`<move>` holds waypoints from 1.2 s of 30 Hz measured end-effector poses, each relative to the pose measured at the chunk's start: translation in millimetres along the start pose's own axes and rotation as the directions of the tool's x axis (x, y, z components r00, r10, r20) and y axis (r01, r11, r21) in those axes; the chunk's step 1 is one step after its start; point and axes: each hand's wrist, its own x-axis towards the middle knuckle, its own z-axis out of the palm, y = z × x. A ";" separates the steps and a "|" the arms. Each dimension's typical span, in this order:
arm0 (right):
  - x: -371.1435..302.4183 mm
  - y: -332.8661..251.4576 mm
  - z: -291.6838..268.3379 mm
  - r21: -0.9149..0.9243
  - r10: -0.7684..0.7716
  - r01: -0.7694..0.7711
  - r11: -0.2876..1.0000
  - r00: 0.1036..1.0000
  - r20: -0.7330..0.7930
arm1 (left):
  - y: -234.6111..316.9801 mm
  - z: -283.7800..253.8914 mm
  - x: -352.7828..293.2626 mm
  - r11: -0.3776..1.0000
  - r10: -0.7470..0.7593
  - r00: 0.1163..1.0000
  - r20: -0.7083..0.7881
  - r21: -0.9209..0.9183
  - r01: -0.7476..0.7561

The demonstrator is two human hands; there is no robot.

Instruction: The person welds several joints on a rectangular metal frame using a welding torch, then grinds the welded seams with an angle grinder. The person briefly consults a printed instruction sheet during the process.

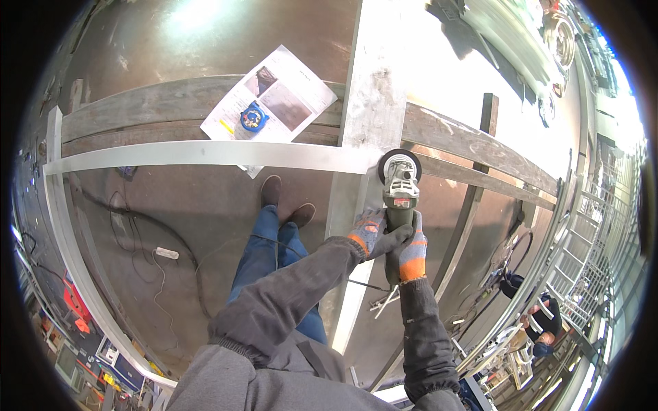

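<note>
An angle grinder (399,185) with a dark round disc is held out in front of me, its disc close to the corner where two pale metal bars meet. Whether the disc touches the metal I cannot tell. My left hand (380,234), in a grey and orange glove, closes on the grinder's body from the left. Around the dark grip, my right hand (410,255) is wrapped in a matching glove. The wide metal bar (373,103) runs away from me, and a thinner metal bar (205,155) reaches left from it.
A printed sheet (295,82) lies across wooden beams (157,103), with a blue tape measure (253,118) on it. Cables and a white power strip (166,253) lie on the floor at left. Another person (545,318) is at far right, near metal ladders (576,240).
</note>
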 end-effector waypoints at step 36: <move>-30.2 -14.8 3.9 -0.477 -0.079 0.100 0.873 0.995 0.065 | -23.2 15.9 -18.7 0.835 0.106 0.994 0.031 -0.545 -0.072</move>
